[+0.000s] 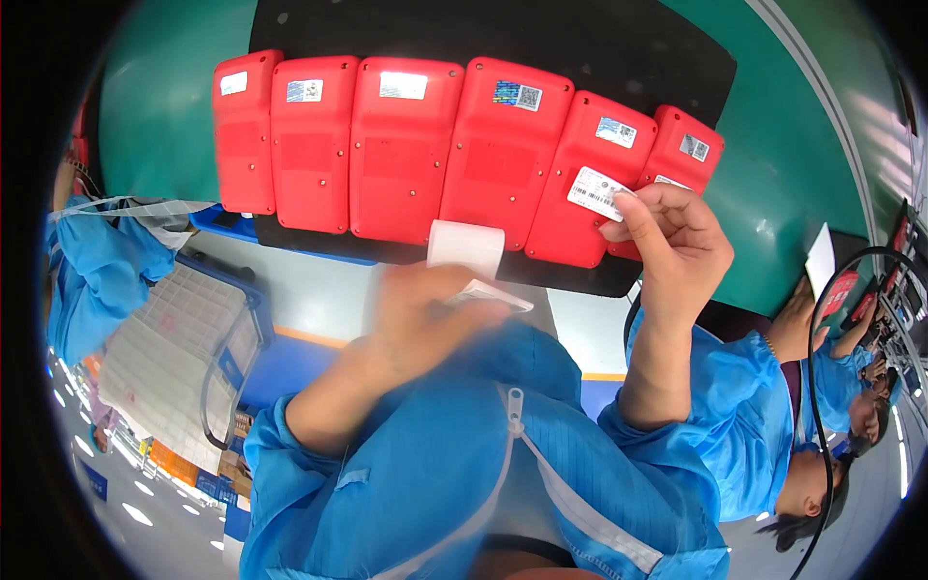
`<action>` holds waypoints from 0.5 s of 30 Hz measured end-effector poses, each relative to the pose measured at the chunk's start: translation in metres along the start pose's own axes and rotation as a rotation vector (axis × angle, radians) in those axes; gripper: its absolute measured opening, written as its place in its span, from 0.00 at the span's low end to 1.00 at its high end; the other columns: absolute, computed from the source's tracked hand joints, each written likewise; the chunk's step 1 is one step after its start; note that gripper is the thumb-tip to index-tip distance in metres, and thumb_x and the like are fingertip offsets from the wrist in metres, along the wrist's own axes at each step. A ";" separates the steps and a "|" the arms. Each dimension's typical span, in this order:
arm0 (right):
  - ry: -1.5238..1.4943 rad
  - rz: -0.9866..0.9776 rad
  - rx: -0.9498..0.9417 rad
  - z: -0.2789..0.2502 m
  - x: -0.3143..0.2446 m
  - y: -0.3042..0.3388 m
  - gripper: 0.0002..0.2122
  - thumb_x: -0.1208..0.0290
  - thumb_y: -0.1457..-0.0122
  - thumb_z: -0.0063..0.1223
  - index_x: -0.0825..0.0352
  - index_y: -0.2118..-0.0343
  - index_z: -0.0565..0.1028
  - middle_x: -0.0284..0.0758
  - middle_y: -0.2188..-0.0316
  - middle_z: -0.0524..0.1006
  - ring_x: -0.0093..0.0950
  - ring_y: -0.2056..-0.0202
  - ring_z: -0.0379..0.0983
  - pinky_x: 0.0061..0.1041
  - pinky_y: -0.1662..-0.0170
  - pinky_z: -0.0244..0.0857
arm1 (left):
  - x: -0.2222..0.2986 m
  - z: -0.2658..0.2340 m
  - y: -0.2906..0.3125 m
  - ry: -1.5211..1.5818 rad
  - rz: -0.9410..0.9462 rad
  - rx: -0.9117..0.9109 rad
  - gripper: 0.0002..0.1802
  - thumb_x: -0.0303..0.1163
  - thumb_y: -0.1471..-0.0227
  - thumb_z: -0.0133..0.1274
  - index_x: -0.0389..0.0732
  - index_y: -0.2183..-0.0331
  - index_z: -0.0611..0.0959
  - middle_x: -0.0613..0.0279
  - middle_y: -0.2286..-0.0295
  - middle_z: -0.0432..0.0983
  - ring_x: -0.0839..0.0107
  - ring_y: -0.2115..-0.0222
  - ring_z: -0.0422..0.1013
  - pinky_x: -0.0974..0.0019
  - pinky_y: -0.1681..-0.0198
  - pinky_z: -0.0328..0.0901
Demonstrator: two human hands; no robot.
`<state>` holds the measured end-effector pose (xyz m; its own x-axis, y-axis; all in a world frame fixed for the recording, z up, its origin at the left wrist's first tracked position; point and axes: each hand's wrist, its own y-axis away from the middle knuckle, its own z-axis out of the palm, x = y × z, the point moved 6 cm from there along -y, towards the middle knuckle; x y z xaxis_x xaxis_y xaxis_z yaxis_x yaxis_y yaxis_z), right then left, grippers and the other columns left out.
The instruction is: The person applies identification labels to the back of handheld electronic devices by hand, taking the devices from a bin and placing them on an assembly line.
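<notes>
Between the thumb and fingers of my right hand [681, 232], a small white printed label [596, 193] is pinched. It hovers over a red plastic casing [585, 155] towards the right end of a row of several. My left hand [420, 309], blurred by motion, is closed around a white paper strip [468, 246]. That strip curls up in front of the row, and a folded end juts out near my fingers. The casings lie side by side, with small screws and a silvery sticker [519, 96] near the far end of those I can see.
Under the casings is a black mat [503, 34] on a green table [155, 145]. At the left stands a crate [174, 333] with a pale sheet, near a blue-sleeved person [106, 256]. On the right a black cable [817, 387] hangs before other people in blue.
</notes>
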<state>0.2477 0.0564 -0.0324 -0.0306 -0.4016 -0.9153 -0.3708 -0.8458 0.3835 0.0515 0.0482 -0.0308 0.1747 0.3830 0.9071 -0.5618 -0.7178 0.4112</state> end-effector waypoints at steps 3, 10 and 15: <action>0.056 0.016 -0.021 0.009 0.006 0.004 0.04 0.84 0.54 0.53 0.76 0.74 0.71 0.38 0.82 0.74 0.22 0.81 0.72 0.15 0.76 0.67 | -0.007 -0.011 0.004 0.101 -0.111 0.052 0.08 0.25 0.55 0.51 0.30 0.70 0.77 0.55 0.79 0.75 0.74 0.78 0.72 0.75 0.75 0.67; 0.063 0.035 -0.037 0.017 0.006 0.014 0.04 0.84 0.55 0.54 0.75 0.75 0.72 0.35 0.82 0.74 0.20 0.80 0.71 0.14 0.77 0.66 | -0.009 -0.009 0.012 0.310 -0.225 0.112 0.06 0.21 0.52 0.45 0.35 0.67 0.73 0.60 0.73 0.73 0.77 0.74 0.69 0.76 0.71 0.64; 0.120 0.009 -0.033 0.025 0.005 0.011 0.04 0.83 0.55 0.55 0.74 0.75 0.72 0.34 0.82 0.74 0.19 0.80 0.71 0.13 0.77 0.66 | -0.010 -0.016 0.009 0.410 -0.181 0.122 0.04 0.24 0.49 0.42 0.35 0.69 0.71 0.60 0.75 0.72 0.77 0.74 0.69 0.76 0.71 0.64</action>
<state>0.2204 0.0534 -0.0359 0.0780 -0.4465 -0.8914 -0.3403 -0.8523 0.3972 0.0318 0.0469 -0.0377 -0.0871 0.6891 0.7194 -0.4486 -0.6719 0.5894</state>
